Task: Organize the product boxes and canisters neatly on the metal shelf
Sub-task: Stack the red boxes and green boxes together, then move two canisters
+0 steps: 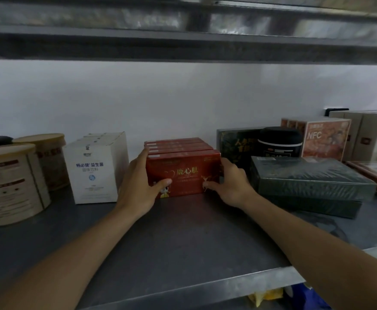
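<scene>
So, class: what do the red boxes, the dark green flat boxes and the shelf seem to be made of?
The red boxes: probably glossy printed cardboard, sharp folded edges. The dark green boxes: likely cardboard under clear film, wrinkled sheen. The shelf: metal, dull grey, bright front lip.

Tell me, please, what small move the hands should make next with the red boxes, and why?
Probably press the red boxes together and square the row. The left hand and right hand grip its two sides, thumbs on the front box, and it sits between the white boxes and the dark boxes with gaps either side.
</scene>
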A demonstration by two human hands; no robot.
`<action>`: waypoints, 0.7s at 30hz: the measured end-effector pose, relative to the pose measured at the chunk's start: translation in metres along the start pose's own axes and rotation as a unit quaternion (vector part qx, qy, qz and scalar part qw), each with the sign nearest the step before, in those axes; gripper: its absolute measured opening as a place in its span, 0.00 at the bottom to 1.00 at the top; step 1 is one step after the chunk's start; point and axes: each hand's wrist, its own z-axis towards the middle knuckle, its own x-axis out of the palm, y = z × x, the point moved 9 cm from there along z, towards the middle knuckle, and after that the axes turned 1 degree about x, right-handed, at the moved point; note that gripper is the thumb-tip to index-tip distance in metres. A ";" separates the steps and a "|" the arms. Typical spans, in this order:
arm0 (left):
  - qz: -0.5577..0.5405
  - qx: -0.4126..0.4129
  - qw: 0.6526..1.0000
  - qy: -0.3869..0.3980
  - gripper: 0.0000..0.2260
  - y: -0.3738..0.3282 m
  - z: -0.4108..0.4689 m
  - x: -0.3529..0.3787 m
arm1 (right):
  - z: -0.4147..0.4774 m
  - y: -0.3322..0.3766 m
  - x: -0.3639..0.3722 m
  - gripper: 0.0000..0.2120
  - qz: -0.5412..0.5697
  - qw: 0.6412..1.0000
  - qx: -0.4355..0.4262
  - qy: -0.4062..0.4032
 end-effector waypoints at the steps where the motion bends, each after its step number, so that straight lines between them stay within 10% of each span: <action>1: 0.000 -0.003 1.000 -0.001 0.36 0.002 0.000 0.000 | 0.001 -0.002 0.001 0.30 0.006 1.000 0.002 0.003; 21: 0.036 -0.034 0.998 -0.023 0.30 0.000 -0.003 -0.013 | -0.018 0.016 -0.003 0.33 -0.103 0.992 -0.057 -0.052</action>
